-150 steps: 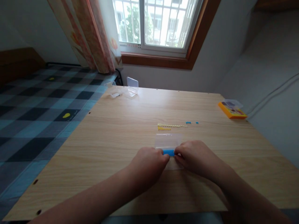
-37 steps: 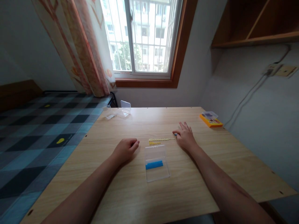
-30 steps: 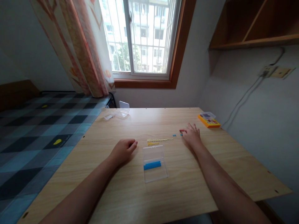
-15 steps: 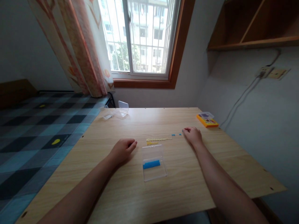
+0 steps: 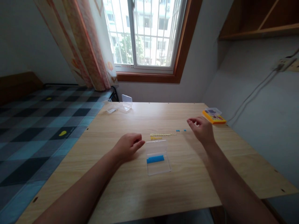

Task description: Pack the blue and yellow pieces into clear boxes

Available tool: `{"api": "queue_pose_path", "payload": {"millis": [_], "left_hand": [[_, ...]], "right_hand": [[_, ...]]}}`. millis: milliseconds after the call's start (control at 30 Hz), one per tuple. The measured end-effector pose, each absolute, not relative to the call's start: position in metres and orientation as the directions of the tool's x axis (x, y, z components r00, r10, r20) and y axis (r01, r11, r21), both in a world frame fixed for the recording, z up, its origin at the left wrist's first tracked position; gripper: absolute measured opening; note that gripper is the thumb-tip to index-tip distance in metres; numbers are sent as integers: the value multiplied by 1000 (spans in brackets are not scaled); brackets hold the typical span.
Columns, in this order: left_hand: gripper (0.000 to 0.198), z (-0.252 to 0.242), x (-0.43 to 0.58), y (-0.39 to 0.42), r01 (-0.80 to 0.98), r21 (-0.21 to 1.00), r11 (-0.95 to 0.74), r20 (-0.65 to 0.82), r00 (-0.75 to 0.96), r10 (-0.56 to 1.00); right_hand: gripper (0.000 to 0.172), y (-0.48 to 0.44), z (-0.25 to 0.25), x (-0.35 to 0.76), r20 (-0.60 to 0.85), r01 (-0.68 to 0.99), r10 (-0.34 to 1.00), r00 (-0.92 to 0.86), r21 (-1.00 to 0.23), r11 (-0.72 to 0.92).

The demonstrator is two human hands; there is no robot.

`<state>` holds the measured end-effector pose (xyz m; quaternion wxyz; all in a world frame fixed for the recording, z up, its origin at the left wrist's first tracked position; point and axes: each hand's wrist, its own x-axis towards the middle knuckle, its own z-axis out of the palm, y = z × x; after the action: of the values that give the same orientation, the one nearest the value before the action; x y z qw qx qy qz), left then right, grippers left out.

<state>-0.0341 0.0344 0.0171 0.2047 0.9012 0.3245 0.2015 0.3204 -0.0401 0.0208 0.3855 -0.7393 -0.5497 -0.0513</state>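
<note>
My left hand [image 5: 129, 146] rests on the wooden table [image 5: 130, 189], fingers loosely bent and holding nothing, just left of a clear plastic box [image 5: 158, 166]. A row of blue pieces [image 5: 155, 159] lies inside the box. Beyond it are a long line of pale yellow pieces [image 5: 163, 134] and a shorter yellow line [image 5: 156, 138]. A few small blue pieces [image 5: 177, 130] lie to their right. My right hand [image 5: 202, 129] hovers a little above the table, right of the blue pieces. Its fingertips are drawn together, and whether they pinch anything is too small to see.
An orange box with a clear lid [image 5: 214, 116] sits near the table's far right edge. Two open clear boxes [image 5: 123, 104] stand at the far left corner. A bed with a checked cover [image 5: 35, 124] adjoins the table on the left. A window and a wall lie behind.
Five seconds ago both hands were at the blue pieces in the box. My right hand then reached to the loose blue pieces and has now lifted off the table. The left hand stayed put.
</note>
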Motion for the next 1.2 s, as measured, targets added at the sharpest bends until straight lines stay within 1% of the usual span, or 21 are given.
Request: {"api": "queue_pose_path", "payload": {"millis": [33,67,100,133,167,200,267,333,433,533,700,800,933,1033,1200], "left_hand": [[38,18,-34,33,511,483,-711,211,720,661],[36,19,-33,32,520,465,-716,187,733,654],[34,20,-33,30,529,448,-721,166,743,648],[33,21,-32,28,536,433,-724,146,751,644],[32,22,-31,26,544,419,-727,132,756,641],[30,23,-30,24,550,405,-730,123,759,640],[28,24,-28,20,562,389,-730,94,764,638],[27,25,-27,18,566,395,-723,47,774,632],[26,23,-27,18,550,428,-717,-14,798,603],[26,19,-26,18,530,431,-730,-34,818,574],[26,16,-24,16,503,407,-763,-37,843,536],[24,15,-24,15,484,416,-770,-18,851,525],[25,13,-24,14,472,411,-780,7,854,520],[27,13,-24,14,473,402,-784,8,854,520],[23,18,-22,12,463,455,-761,-25,860,509]], "right_hand": [[26,-50,31,308,564,846,784,258,-525,99],[24,-60,41,294,578,805,811,92,-523,281],[22,-70,48,281,556,743,827,-85,-518,425],[19,-78,52,268,489,684,835,-253,-520,512],[18,-85,54,256,409,643,824,-393,-519,564],[17,-89,54,246,322,632,815,-481,-517,577],[16,-94,50,233,145,656,803,-578,-503,563],[17,-93,42,226,25,703,804,-594,-470,534],[17,-91,34,222,-35,758,822,-569,-409,508],[18,-90,32,220,-52,784,834,-549,-377,493],[16,-90,31,219,-84,792,834,-545,-377,480],[15,-91,33,225,-80,778,827,-556,-399,485],[22,-91,40,236,-47,738,808,-587,-442,511],[23,-90,42,240,-34,702,788,-614,-480,526],[23,-89,36,237,-58,683,755,-653,-477,553]]}}
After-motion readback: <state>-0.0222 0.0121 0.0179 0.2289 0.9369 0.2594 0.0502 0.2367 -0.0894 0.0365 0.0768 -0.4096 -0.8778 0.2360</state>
